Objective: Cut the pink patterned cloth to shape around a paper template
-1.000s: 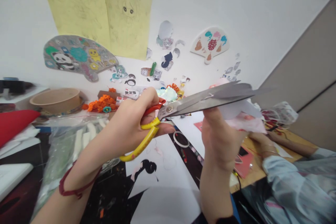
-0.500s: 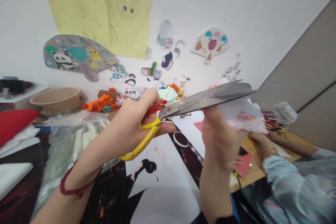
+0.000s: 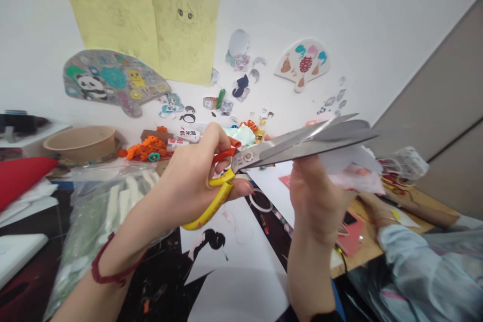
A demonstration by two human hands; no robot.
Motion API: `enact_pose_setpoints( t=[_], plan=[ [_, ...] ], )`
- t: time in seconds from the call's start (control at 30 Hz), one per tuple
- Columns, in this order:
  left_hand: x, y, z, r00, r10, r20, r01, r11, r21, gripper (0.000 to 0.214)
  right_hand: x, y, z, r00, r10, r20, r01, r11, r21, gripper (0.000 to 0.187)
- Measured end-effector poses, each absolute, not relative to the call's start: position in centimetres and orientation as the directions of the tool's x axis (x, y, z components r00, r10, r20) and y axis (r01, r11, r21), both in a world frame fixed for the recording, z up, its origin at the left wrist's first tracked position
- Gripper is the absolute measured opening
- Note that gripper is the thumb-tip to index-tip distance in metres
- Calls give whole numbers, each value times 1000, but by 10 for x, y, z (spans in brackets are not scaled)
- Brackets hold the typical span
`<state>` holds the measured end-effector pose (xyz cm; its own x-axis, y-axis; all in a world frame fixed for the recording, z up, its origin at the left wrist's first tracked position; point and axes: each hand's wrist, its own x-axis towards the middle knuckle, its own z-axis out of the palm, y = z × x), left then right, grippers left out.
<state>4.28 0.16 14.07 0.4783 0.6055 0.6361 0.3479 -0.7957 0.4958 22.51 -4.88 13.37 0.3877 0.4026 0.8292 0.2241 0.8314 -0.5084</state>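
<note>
My left hand (image 3: 199, 171) grips a pair of scissors (image 3: 264, 153) by its red and yellow handles. The blades point right and lie across the top of my right hand, a little apart at the tips. My right hand (image 3: 317, 196) is closed on a piece of paper (image 3: 350, 166), white and pale pink, partly hidden behind the blades and the thumb. Below, on the table, lies a white sheet (image 3: 241, 241) bearing a black-haired paper cut-out figure (image 3: 213, 239).
A clear plastic bag (image 3: 94, 221) with white strips lies left. Behind it stand a beige basket (image 3: 81, 142) and orange flowers (image 3: 151, 148). A roll of tape (image 3: 260, 200) is past the sheet. At right are another person's arms (image 3: 400, 246) and a pink card (image 3: 352, 231).
My left hand and the scissors have shifted slightly right, the blades reaching further across the paper. My right hand has hardly moved.
</note>
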Motion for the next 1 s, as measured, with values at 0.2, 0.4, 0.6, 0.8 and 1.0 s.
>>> enact_pose_setpoints(
  t=[0.2,0.4,0.6,0.8,1.0],
  plan=[
    [44,2,138,474,624,621,327,-780,534,42,227,-43,131,404,384,830,235,833,-500,17],
    [43,3,138,481,631,608,357,-775,522,47,224,-48,132,414,410,813,217,823,-526,10],
    [37,7,134,448,652,612,343,-757,555,51,220,-48,133,406,415,814,149,849,-507,13],
    [50,12,124,366,605,707,-71,-740,669,35,220,-43,135,321,439,839,146,853,-502,6],
    [63,-3,133,226,687,691,-237,-649,723,36,225,-40,131,187,620,762,137,751,-645,15]
  ],
)
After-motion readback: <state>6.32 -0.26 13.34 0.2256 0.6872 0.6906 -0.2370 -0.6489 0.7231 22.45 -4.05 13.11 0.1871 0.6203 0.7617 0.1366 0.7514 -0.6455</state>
